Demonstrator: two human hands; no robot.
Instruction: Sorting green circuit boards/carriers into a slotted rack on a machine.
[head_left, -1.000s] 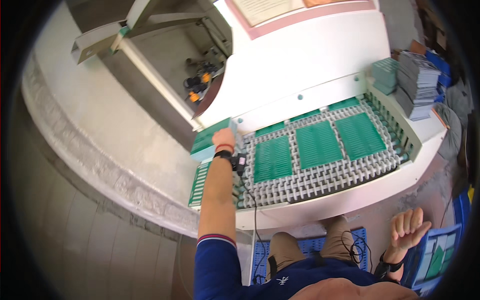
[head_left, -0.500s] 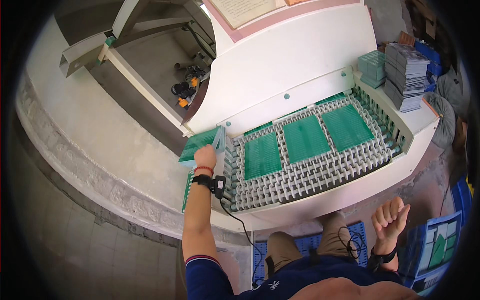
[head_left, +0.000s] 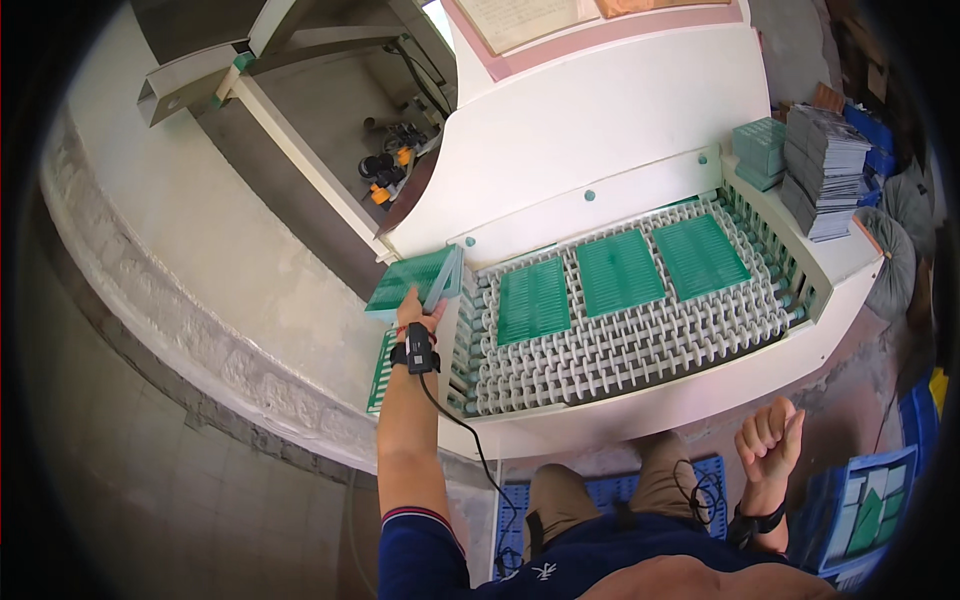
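The left hand reaches out over the left end of the white roller conveyor and grasps a green ridged panel, fingers closed on its near edge; the panel is tilted, its far side raised, and it hangs just off the conveyor's left corner, above a second green panel that lies lower down beside the machine (only a narrow strip of it shows past the forearm); a black band with a cable sits on that wrist; three more green panels lie flat in a row on the rollers, apart from one another, just in front of the white machine housing; the right hand is held low at the person's right side, away from the conveyor, curled into a loose fist and seemingly holding nothing, though the palm side is turned away; at the conveyor's far right end stands a stack of grey sheets with a smaller pile of green panels beside it; a blue crate with green pieces sits on the floor near the right hand
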